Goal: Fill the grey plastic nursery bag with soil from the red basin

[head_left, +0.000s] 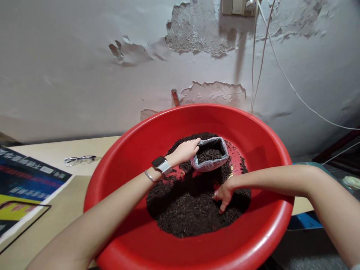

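Observation:
My left hand, with a watch and a bracelet on its wrist, is closed on the left edge of a small box lined with a clear plastic bag. Dark loose tea leaves partly fill the box, which is held tilted over the basin. Below it, a wide heap of the same tea leaves covers the floor of a large red plastic basin. My right hand reaches down into the heap, fingers apart and pointing downward; some fingertips are hidden among the leaves.
The basin stands on a pale wooden table against a peeling wall. Eyeglasses and a printed poster lie at the left. White cables hang from a wall socket at the upper right.

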Demonstrator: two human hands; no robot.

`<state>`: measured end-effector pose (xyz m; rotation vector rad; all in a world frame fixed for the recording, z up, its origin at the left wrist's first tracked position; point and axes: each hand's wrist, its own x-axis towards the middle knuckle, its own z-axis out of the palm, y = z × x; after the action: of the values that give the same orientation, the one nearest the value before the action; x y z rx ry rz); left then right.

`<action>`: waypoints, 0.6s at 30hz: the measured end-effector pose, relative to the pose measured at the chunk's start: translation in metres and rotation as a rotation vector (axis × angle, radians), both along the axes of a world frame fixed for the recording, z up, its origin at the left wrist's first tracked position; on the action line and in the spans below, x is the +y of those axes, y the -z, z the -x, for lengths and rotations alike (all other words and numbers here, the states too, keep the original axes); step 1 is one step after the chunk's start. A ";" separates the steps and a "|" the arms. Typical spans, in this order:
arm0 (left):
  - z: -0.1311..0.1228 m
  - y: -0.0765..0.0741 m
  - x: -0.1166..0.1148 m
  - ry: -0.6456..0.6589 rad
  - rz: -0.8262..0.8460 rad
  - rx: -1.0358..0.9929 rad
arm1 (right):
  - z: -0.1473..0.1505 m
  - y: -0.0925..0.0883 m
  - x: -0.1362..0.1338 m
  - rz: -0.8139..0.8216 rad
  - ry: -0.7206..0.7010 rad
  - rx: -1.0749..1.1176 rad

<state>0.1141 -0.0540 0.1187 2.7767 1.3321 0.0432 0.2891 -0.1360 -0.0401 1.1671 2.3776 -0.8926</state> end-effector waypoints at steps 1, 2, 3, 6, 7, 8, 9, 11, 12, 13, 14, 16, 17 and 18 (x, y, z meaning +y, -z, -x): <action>0.000 0.000 0.000 0.000 -0.001 0.002 | 0.000 0.002 0.000 0.021 -0.009 -0.021; 0.001 0.000 0.000 0.000 -0.004 0.003 | 0.000 0.002 0.000 0.047 -0.021 -0.039; 0.001 0.000 0.000 0.001 -0.008 0.002 | 0.000 0.002 0.000 0.067 -0.031 -0.049; 0.002 0.001 0.000 0.004 -0.009 -0.006 | 0.001 -0.007 -0.002 0.056 -0.046 -0.058; 0.002 0.001 0.000 0.006 -0.006 -0.008 | 0.002 -0.013 -0.003 0.050 -0.055 -0.071; 0.002 0.000 0.000 0.007 -0.004 -0.007 | 0.004 -0.019 -0.004 0.039 -0.068 -0.084; 0.002 0.000 0.000 0.008 -0.004 -0.005 | 0.007 -0.027 -0.006 0.018 -0.085 -0.094; 0.001 0.000 0.000 0.010 -0.012 0.003 | 0.016 -0.047 -0.009 -0.064 -0.136 -0.082; 0.001 0.001 0.000 0.010 -0.017 0.008 | 0.021 -0.059 -0.011 -0.109 -0.165 -0.065; 0.001 0.001 0.000 0.009 -0.021 0.012 | 0.027 -0.072 -0.013 -0.144 -0.195 -0.045; 0.001 0.002 0.000 0.008 -0.025 0.016 | 0.033 -0.086 -0.014 -0.173 -0.224 -0.028; 0.001 0.003 0.001 0.005 -0.030 0.016 | 0.042 -0.114 -0.017 -0.241 -0.257 0.003; 0.001 0.003 0.001 0.004 -0.032 0.013 | 0.044 -0.127 -0.018 -0.301 -0.255 0.022; 0.001 0.003 0.001 0.005 -0.033 0.007 | 0.045 -0.140 -0.019 -0.374 -0.236 0.042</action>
<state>0.1131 -0.0527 0.1153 2.8097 1.3384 0.0551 0.2440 -0.1546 0.0996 0.9650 2.7232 -0.4104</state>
